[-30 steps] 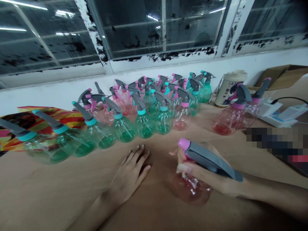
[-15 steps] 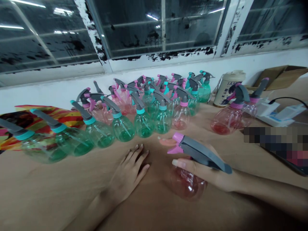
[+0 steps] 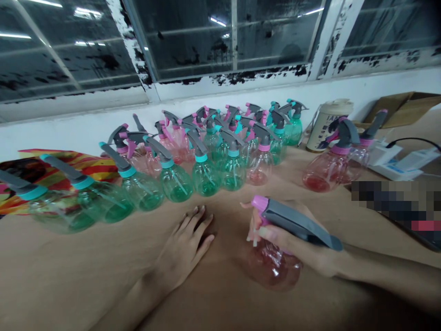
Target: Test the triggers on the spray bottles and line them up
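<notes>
Where the trigger (image 3: 263,221) jutted free half a second ago, it now lies drawn in under the curled fingers of the right hand (image 3: 310,257), which suggests a squeeze under way. That hand is wrapped round the neck of a pink bottle (image 3: 275,271), to the right of the left hand (image 3: 186,246); the latter rests palm down on the table (image 3: 86,271), fingers loosely spread, holding nothing. Green bottles (image 3: 206,181) stand beyond, unmoved.

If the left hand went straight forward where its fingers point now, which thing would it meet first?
The left hand would probably meet the green spray bottle fifth from the left in the front row, though depth is unclear.
</notes>
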The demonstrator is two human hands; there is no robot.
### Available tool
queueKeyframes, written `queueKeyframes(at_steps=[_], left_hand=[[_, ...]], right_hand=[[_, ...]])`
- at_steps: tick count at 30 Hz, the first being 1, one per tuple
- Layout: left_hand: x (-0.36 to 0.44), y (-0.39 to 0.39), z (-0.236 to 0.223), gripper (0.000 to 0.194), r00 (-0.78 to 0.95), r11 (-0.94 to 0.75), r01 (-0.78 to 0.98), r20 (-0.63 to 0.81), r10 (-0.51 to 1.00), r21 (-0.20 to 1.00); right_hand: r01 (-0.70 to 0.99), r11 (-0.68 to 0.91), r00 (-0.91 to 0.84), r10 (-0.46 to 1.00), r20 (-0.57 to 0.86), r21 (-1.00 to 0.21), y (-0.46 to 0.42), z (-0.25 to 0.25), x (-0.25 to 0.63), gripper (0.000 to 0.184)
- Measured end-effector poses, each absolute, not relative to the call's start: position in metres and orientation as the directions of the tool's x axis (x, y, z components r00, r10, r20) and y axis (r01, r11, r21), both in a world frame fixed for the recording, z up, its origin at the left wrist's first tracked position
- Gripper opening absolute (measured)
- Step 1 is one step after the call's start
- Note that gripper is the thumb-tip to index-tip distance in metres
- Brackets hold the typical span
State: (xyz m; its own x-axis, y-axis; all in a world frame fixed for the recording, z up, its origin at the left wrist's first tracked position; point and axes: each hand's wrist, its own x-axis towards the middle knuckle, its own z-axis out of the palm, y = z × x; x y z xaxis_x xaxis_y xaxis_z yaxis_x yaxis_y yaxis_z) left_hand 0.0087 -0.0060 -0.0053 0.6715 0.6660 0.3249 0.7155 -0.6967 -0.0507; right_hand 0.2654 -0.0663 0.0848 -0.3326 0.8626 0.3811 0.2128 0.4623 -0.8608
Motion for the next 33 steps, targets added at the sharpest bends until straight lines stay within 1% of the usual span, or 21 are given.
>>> queueKeyframes(at_steps=[4,8,11,14,21,23,25,27,31,33], left_hand=[[0.0085,-0.0068,-0.0049,0.044,0.672,-0.699,0.714,0.325,0.666,-0.042],[0.0091,-0.0075,-0.0029,0.044,0.666,-0.691,0.722,0.303,0.681,-0.035],[0.0094,-0.0073,-0.0034,0.044,0.670,-0.693,0.719,0.307,0.676,-0.044],[0.0092,-0.0068,-0.0045,0.044,0.668,-0.692,0.720,0.322,0.671,-0.052],[0.0091,-0.0076,-0.0019,0.045,0.673,-0.697,0.715,0.314,0.670,-0.046],[0.0093,-0.0076,-0.0023,0.045,0.670,-0.692,0.720,0.309,0.675,-0.050],[0.0091,-0.0072,-0.0036,0.046,0.668,-0.686,0.724,0.310,0.676,-0.064],[0.0087,-0.0068,-0.0053,0.046,0.673,-0.686,0.723,0.308,0.673,-0.081],[0.0079,-0.0067,-0.0062,0.046,0.678,-0.689,0.720,0.298,0.672,-0.084],[0.0082,-0.0073,-0.0048,0.047,0.678,-0.689,0.721,0.282,0.679,-0.076]], right_hand=[[0.240,0.433,-0.299,0.884,0.358,-0.869,-0.0675,0.0854,0.2646,0.031],[0.215,0.461,-0.345,0.861,0.375,-0.861,-0.0658,0.0865,0.2657,0.025],[0.184,0.444,-0.303,0.874,0.380,-0.877,-0.0666,0.0865,0.2663,0.019],[0.207,0.415,-0.258,0.897,0.360,-0.886,-0.0691,0.0851,0.2657,0.015],[0.263,0.383,-0.276,0.909,0.311,-0.886,-0.0707,0.0828,0.2660,0.018],[0.263,0.376,-0.274,0.912,0.305,-0.889,-0.0695,0.0841,0.2666,0.016],[0.239,0.385,-0.262,0.909,0.323,-0.892,-0.0677,0.0859,0.2669,0.014],[0.212,0.408,-0.254,0.901,0.353,-0.888,-0.0660,0.0874,0.2668,0.016],[0.190,0.431,-0.312,0.878,0.362,-0.882,-0.0659,0.0870,0.2668,0.011],[0.207,0.440,-0.337,0.871,0.359,-0.874,-0.0673,0.0861,0.2675,0.015]])
